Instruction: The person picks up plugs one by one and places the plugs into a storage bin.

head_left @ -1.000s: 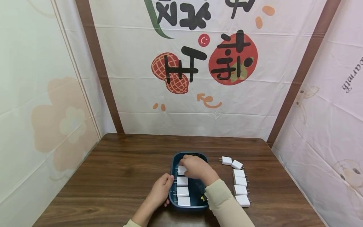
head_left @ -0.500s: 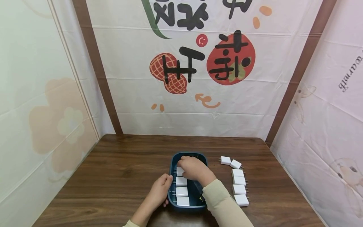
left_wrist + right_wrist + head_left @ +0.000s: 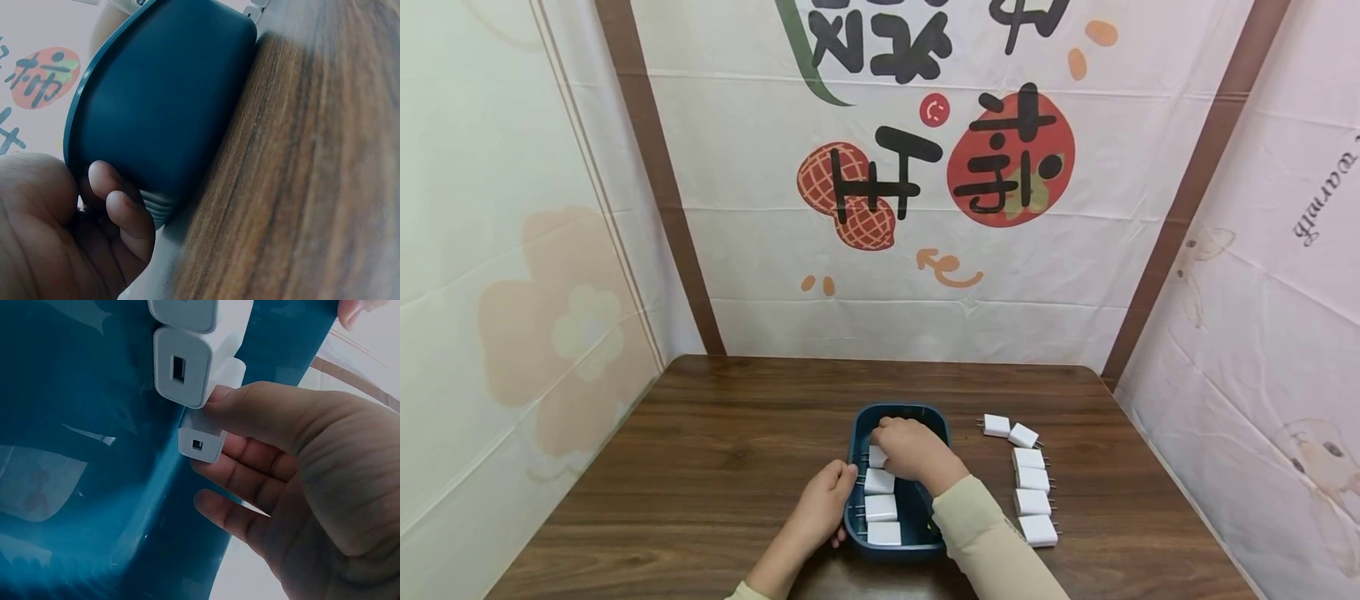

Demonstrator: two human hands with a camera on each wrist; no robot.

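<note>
I can see the right hand [image 3: 917, 450] pinching a white boxy plastic charger [image 3: 199, 445] between thumb [image 3: 269, 412] and fingers [image 3: 240, 481], inside a dark teal rounded-rectangle tray [image 3: 913, 504]. Left hand [image 3: 820, 507] just grips the tray's left side.

Tray [image 3: 912, 510] on table [image 3: 737, 467], chargers [image 3: 881, 507] inside at left, other chargers [image 3: 1033, 479] to right

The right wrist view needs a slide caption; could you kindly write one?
A right hand pinches a white charger next to other white chargers inside a blue tray.
</note>
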